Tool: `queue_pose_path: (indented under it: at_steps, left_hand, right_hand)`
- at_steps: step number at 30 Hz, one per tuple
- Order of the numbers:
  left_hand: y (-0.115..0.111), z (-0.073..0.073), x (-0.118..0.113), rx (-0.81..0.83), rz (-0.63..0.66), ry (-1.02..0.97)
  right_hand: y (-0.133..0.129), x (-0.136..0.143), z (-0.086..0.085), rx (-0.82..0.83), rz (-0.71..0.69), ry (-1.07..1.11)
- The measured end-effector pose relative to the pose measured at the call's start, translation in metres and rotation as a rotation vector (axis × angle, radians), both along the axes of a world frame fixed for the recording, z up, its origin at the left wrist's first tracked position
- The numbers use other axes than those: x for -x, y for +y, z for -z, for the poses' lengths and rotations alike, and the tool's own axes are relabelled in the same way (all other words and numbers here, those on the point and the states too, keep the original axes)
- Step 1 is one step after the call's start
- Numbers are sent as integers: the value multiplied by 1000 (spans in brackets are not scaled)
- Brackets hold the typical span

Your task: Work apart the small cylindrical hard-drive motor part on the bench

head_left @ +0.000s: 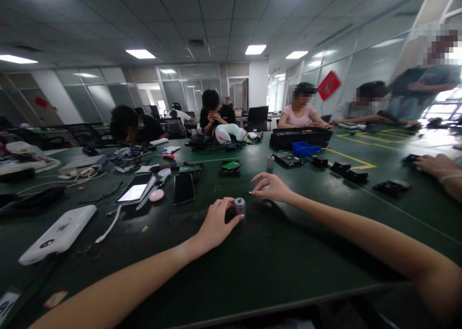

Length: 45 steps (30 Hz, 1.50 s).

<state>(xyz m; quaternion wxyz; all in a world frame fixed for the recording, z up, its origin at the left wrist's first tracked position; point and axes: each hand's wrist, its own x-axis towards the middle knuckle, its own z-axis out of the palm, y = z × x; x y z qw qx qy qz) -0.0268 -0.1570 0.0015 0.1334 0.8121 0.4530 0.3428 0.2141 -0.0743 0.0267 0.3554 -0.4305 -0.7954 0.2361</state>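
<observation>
A small grey metal cylinder (239, 207), like a little motor with a dark hole in its top, stands upright on the green tabletop. My left hand (217, 220) is closed around it, thumb on the near side and fingers on the far side. To its right, my right hand (272, 187) hovers low over the table, fingers curled. At its fingertips is a tiny white piece (250, 192), too small to name. Just beyond that hand a second grey cylinder (270, 163) stands upright.
Hard drives (230, 168), a black phone (184, 189), a lit tablet (135, 189), and a white power bank (57, 235) lie left and ahead. A blue tray (306, 149) and black parts (349, 172) sit right. Another person's hand (438, 166) is at far right; several people sit beyond.
</observation>
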Motion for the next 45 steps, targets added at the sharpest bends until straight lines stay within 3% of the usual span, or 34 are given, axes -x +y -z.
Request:
queue_pose_path:
  at_steps: [5,9,14,25,32,45]
  left_hand:
    - [1,1,0,3,-1,-9]
    - [0,0,-1,-3,13,-14]
    - [0,0,-1,-9,7,-12]
    - [1,0,-1,-38,15,6]
    - [1,0,-1,-32,10,2]
    - [0,1,0,-22,7,-1]
  right_hand:
    - [-18,11,-22,-82,-52,93]
    - [-38,23,-31,-73,-136,162]
    - [-45,30,-29,8,-208,154]
    - [-49,31,-33,-52,-234,134]
    - [-51,32,-31,-96,-231,107]
    - [-49,34,-24,-38,-190,131]
